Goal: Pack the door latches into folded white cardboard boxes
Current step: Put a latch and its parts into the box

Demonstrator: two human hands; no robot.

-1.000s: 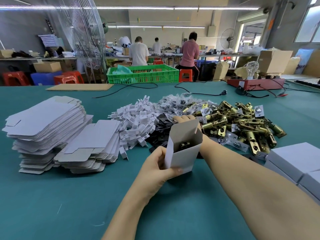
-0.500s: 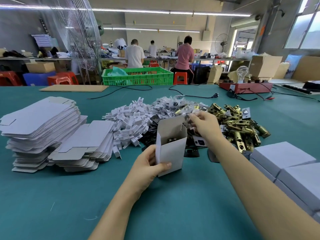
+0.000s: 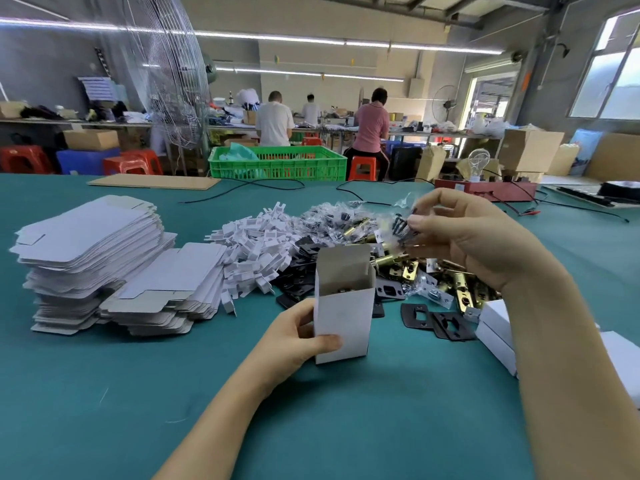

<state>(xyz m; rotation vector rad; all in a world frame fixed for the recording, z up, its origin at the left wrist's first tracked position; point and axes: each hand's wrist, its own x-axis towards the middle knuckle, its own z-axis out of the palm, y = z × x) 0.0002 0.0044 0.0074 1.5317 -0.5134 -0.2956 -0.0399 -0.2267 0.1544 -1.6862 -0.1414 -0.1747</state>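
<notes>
Lying at the far left of the green table (image 3: 381, 427) are two stacks of flat white box blanks (image 3: 90, 251), the taller one farther left and a lower one (image 3: 173, 285) leaning against its right side. Right of them spreads a heap of small white plastic pieces (image 3: 256, 251), and just beside that a scatter of black strike plates (image 3: 298, 282).

Near the middle, the left hand (image 3: 298, 337) grips an upright white cardboard box (image 3: 343, 313) standing on the table, thumb across its near face and fingers curled round its left side. The top flap stands open at the back, and a bit of metal shows inside, too dark to name.

Behind and right of the box lies the pile of brass door latches (image 3: 453, 289), mixed with clear bags; two black plates (image 3: 436, 320) rest on the table just near of it.

The right hand (image 3: 474, 237) is raised above that pile, fingers curled, pinching a small clear bag of black screws (image 3: 403, 225) between thumb and fingertips.

At the right edge, closed white boxes (image 3: 498, 330) sit partly hidden behind the right forearm.
</notes>
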